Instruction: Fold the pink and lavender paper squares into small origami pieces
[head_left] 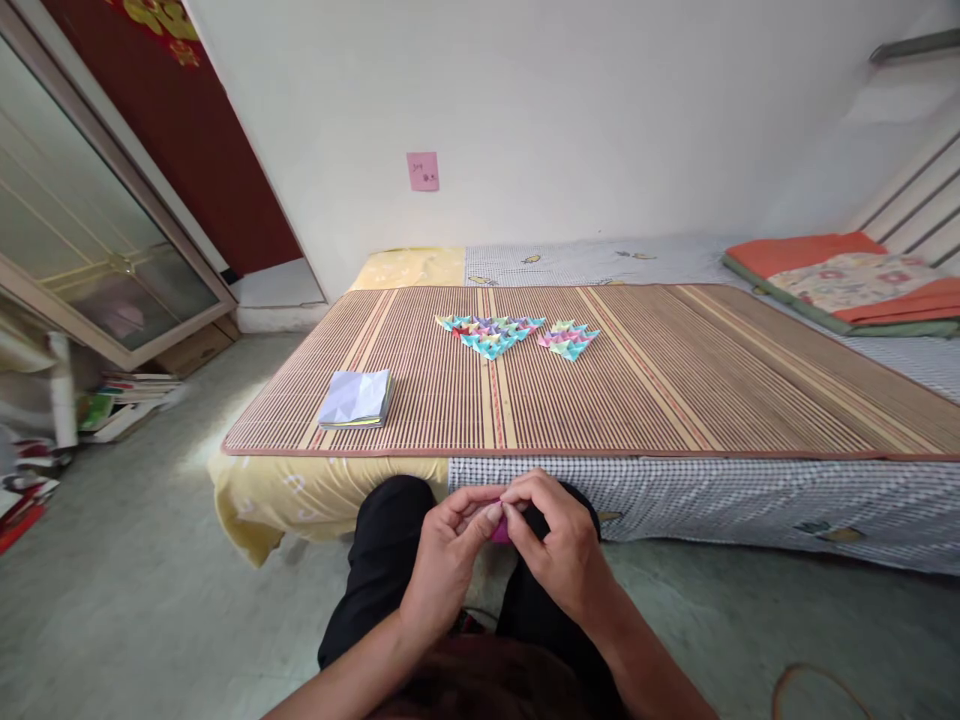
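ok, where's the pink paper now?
Head view, low centre: the pink paper is pinched between the left hand and right hand, above the lap, just short of the bed.

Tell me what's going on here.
A seated person pinches a small pink paper between the left hand and the right hand, over the lap. Ahead, on the bamboo mat covering a bed, folded coloured paper pieces are laid out as a larger triangle and a smaller triangle beside it. A stack of paper sheets sits near the mat's front left corner.
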